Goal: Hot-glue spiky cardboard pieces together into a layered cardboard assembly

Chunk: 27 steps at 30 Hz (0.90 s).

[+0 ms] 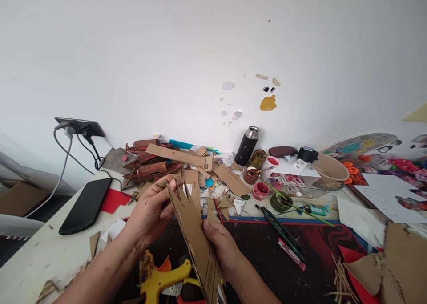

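Note:
Both of my hands hold one long strip of brown corrugated cardboard (191,226), tilted edge-on above the table, with notches cut along its upper end. My left hand (151,210) pinches the notched upper end between thumb and fingers. My right hand (222,246) grips the strip lower down from the right side. A yellow glue gun (162,277) lies on the table just beneath my hands.
A heap of cardboard scraps (187,166) lies behind my hands. A black phone (85,206) lies at the left, cables and a wall socket (80,127) beyond it. A black flask (247,146), paint pots (260,190), a bowl (330,170), cutters (282,230) and cardboard pieces (400,259) crowd the right.

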Each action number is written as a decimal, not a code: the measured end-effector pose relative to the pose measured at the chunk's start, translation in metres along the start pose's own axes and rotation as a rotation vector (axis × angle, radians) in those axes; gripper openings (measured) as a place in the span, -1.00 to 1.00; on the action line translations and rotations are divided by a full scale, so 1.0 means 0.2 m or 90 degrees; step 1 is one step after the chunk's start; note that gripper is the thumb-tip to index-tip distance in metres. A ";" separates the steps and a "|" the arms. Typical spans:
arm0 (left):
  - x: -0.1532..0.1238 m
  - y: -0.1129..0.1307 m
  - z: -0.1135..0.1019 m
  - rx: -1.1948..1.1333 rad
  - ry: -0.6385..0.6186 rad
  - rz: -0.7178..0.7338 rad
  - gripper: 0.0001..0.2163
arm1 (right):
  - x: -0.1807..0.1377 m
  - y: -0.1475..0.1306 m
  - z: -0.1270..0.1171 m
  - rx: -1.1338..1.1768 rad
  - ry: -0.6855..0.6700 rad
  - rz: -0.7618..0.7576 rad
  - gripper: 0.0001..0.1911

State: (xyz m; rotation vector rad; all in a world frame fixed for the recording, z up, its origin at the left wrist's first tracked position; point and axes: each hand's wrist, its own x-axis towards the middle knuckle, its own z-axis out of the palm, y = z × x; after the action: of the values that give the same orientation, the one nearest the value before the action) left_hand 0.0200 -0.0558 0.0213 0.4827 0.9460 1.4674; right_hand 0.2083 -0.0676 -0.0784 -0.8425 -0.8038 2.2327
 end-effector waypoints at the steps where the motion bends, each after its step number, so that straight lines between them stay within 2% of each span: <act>1: 0.00 0.00 0.01 -0.004 0.009 0.001 -0.40 | 0.00 -0.01 0.01 0.003 0.001 0.001 -0.22; 7: 0.00 -0.01 0.03 0.002 0.046 0.051 -0.38 | -0.01 -0.05 0.05 0.001 0.001 0.011 -0.18; 21: 0.00 0.02 -0.02 0.060 -0.022 0.014 -0.52 | -0.02 -0.04 0.05 -0.012 -0.008 0.004 -0.21; 27: 0.01 0.03 -0.04 0.060 -0.005 0.042 -0.45 | -0.02 -0.04 0.05 -0.029 -0.003 0.003 -0.21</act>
State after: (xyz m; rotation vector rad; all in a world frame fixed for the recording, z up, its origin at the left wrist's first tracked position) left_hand 0.0092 -0.0555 0.0204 0.5923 1.0048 1.4835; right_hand 0.2064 -0.0683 -0.0649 -0.8614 -0.8588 2.2289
